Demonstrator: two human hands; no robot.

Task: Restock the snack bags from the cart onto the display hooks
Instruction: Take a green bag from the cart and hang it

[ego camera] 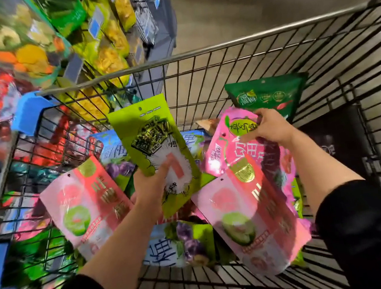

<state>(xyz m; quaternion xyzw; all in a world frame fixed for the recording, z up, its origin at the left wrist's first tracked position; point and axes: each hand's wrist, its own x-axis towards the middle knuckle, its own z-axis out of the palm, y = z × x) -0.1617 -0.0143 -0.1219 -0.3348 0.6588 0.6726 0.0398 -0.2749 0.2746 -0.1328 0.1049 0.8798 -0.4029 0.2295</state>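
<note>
Grey shop floor lies beyond my black wire cart [223, 71], with hanging packets on the display rack [86, 36] at my left. My left hand [151, 186] has its grip closed round a lime-green foil snack bag [157, 144], lifted clear; my right hand [271, 128] pinches a bright pink snack bag [221, 147] at its top. Many bags remain below, so I judge restocking far from finished.

Over the cart [196, 53], your left hand [152, 186] gripped a green bag [151, 135]; your right hand [271, 128] pinched a pink bag [234, 148].
</note>
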